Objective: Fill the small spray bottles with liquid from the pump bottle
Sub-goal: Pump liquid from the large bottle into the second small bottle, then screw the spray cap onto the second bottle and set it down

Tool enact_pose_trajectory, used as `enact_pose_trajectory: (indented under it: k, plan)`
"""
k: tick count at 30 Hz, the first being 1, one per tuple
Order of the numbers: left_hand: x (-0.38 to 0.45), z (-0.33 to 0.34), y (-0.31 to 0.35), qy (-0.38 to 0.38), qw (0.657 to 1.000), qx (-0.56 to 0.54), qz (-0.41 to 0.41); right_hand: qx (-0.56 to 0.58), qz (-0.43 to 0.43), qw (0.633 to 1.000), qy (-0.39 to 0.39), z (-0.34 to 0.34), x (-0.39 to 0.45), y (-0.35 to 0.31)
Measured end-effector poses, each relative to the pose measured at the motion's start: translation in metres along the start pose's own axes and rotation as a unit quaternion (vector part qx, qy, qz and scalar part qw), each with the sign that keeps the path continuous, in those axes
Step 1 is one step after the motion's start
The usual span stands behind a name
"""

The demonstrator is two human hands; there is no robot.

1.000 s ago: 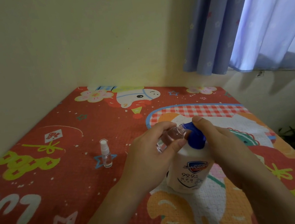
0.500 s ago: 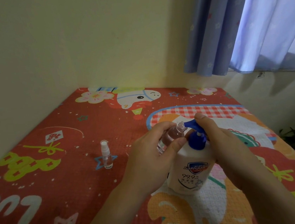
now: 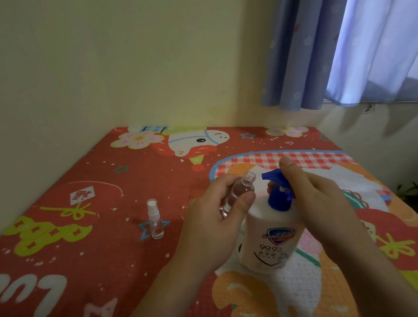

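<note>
Your left hand (image 3: 210, 226) grips a small uncapped bottle (image 3: 238, 194), fingers and thumb curled round it, tilted with its open neck just beside the blue nozzle of the pump bottle (image 3: 269, 240), not touching it. Your right hand (image 3: 319, 200) lies over the blue pump head with the fingers fairly straight, one fingertip above the nozzle. The pump bottle stands upright on the red mat (image 3: 84, 263), and a capped spray bottle (image 3: 155, 223) stands well to its left.
</note>
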State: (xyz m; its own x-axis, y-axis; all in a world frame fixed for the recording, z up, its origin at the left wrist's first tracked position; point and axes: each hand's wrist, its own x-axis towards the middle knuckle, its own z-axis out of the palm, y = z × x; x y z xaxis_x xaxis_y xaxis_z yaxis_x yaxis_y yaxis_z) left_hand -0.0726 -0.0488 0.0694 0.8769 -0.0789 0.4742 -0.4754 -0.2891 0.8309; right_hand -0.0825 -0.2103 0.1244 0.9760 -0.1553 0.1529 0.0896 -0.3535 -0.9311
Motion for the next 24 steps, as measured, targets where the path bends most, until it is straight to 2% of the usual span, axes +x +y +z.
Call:
enact_pose_trajectory:
  k: [11,18,24]
  plan:
    - [-0.009,-0.017,-0.001,0.056,0.998,0.021,-0.014,-0.075,-0.150,0.983,0.079,0.006,-0.005,0.000]
    - [-0.013,-0.035,-0.005,0.114,0.993,0.014,-0.031,-0.200,-0.312,0.915,0.158,0.018,-0.010,-0.003]
    - [-0.024,-0.047,-0.015,0.143,0.988,0.019,-0.046,-0.250,-0.390,0.872,0.161,0.034,-0.021,-0.006]
